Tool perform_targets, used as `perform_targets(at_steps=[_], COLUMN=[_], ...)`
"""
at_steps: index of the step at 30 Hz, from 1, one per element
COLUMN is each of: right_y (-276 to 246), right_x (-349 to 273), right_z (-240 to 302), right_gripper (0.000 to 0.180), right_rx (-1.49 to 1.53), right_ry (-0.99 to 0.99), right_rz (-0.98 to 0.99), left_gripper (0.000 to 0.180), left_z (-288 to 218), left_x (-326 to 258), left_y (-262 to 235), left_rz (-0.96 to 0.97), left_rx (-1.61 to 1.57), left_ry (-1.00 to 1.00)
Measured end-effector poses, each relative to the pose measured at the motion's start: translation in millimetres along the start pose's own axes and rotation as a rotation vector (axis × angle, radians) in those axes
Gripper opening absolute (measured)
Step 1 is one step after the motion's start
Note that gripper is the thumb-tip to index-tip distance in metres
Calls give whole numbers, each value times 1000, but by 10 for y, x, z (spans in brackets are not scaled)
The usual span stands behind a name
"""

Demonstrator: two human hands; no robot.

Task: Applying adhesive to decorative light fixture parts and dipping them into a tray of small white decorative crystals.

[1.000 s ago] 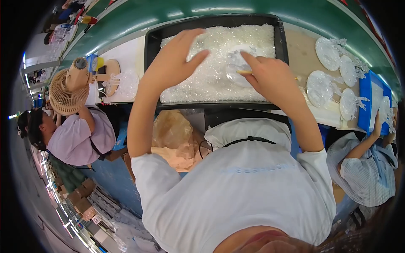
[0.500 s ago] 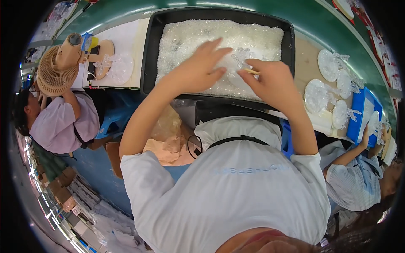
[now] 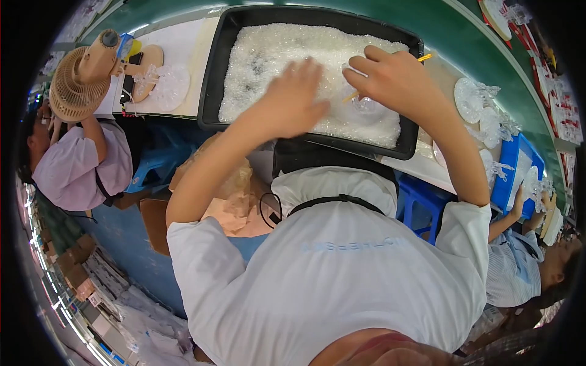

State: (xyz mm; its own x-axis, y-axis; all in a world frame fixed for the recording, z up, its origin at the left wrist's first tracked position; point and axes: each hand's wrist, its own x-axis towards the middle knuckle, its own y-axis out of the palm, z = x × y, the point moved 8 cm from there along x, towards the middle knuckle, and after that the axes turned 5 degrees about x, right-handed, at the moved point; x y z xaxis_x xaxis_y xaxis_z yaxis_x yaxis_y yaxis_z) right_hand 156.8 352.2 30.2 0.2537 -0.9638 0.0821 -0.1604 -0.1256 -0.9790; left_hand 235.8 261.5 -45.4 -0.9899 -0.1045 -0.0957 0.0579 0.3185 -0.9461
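Observation:
A wide black tray (image 3: 210,91) holds a bed of small clear, glittering granules (image 3: 256,46). Over its middle hangs my left hand (image 3: 294,97), smeared by motion, with fingers apart and nothing visible in them. My right hand (image 3: 390,79) is closed around a thin yellow stick (image 3: 425,57); its pale tip pokes out below the fingers, and whether it is a brush cannot be made out. Just under that hand a clear, roundish piece (image 3: 369,106) lies in the granules, partly covered by the fingers.
Clear round pieces with branching tops (image 3: 469,100) stand on the bench to the right, near a blue bin (image 3: 505,177) where another person works. A beige fan (image 3: 79,79) is at the left, beside a second person. A blue stool (image 3: 421,204) stands by me.
My right hand has lifted away from the clear piece, and the stick's far end now shows. My left hand has drawn back slightly toward me. The whole view has shifted a little.

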Motion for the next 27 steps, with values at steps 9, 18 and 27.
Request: perform_targets(at_steps=[9,18,27], right_y=[42,71,79], right_x=[216,210,168], right_z=[-192,-297,-350], right_gripper=[30,35,27], right_rx=[107,149,140], right_ry=[172,408,598], right_rz=[-55,16,-58], left_gripper=[69,70,70], left_z=[13,29,105], left_x=[40,-32,-31], left_y=[67,18,-29], left_rz=[-33,27,-22], left_rx=[-373,-465,-415], left_ry=[33,21,-83])
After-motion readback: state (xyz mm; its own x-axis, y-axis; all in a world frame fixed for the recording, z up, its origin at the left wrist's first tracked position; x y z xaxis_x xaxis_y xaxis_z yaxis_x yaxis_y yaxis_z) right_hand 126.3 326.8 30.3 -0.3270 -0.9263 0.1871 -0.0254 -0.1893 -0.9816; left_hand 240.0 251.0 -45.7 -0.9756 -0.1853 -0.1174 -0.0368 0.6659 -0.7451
